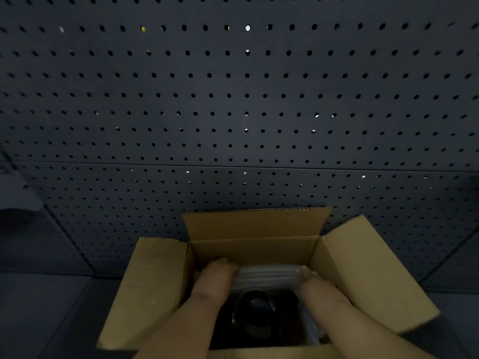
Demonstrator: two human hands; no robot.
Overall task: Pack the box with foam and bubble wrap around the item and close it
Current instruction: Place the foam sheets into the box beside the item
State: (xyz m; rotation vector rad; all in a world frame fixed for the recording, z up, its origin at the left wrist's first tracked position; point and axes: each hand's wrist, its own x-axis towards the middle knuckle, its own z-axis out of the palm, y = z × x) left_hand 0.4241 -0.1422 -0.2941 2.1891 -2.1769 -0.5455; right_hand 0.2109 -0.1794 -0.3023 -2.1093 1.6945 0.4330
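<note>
My left hand (216, 277) is inside the box, low in the centre of the frame, fingers curled and pressed on the left end of a white ribbed foam roll (267, 277). I cannot tell whether the fingers close fully around it. My right hand (315, 283) is at the right end of the same roll, fingers extended and lying against the foam, more flat than clenched. Both forearms enter from the bottom edge of the frame and angle inward.

The foam roll lies crosswise inside the box, against the far wall. Directly below it in the frame, nearer to me, sits a dark rounded item (255, 310) between my two wrists. Its detail is lost in shadow. A strip of pale wrapping material (311, 330) shows along the right inner wall, beside the item; I cannot tell whether it is foam or bubble wrap.

The cardboard box (254, 248) is open. The far flap stands upright, and the left and right flaps spread outward toward the lower left and lower right of the frame.

The box rests on a dark table (51, 307). A dark pegboard (233, 99) fills the upper two thirds of the frame behind the box.
</note>
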